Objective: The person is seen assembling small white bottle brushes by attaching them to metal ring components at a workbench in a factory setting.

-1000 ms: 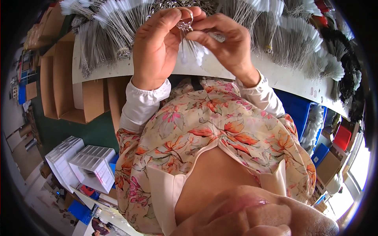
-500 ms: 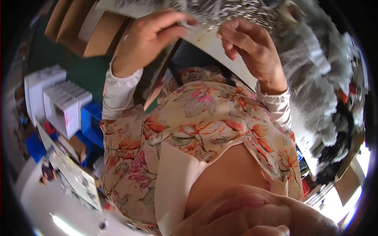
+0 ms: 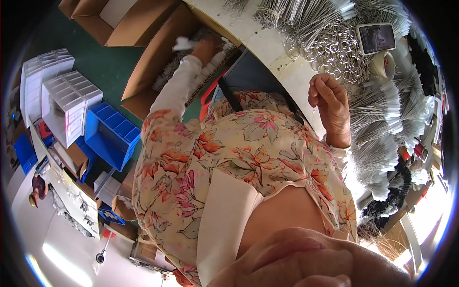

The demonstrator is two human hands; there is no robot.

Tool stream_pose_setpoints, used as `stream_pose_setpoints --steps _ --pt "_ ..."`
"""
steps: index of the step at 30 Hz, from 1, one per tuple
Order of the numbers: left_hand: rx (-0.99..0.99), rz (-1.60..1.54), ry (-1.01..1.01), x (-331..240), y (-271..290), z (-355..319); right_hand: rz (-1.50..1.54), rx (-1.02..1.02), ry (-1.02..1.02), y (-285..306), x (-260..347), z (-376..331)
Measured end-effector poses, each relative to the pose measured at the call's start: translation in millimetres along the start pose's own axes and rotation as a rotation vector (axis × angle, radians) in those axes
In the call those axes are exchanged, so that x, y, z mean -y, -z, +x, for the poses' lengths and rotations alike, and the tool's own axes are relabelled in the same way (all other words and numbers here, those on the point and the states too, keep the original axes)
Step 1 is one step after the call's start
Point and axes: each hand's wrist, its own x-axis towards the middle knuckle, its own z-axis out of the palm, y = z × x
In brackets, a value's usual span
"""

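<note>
My left hand reaches down into an open cardboard box beside the table. Motion smears its fingers, and a blurred white piece shows next to them. Inside the box lies a mass of thin grey wire-like pieces with white parts. Over the table's front edge is my right hand, its thumb and fingertips pressed together. Whatever may be between them is hidden or too small to name. Beyond that hand spreads a heap of shiny metal rings.
Bundles of thin wires with whitish ends cover the white table's right side. A phone-like device and a small round container stand by the rings. White crates and a blue bin are at left; a person is farther off.
My left hand has left the table, moving left and down into the cardboard box. My right hand has drawn slightly right and nearer, away from the rings. The whole view has shifted.
</note>
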Motion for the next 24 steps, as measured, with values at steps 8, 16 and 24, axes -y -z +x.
stream_pose_setpoints --steps 8,16,24 --pt "-0.203 -0.38 0.337 13 -71 -22 0.051 -0.085 -0.017 16 -6 -1" --pt "-1.152 -0.768 0.067 19 159 -28 -0.046 -0.011 0.107 37 45 -6" --pt "-0.282 -0.386 -0.335 -257 329 212 -0.269 -0.22 0.356 110 115 -47"
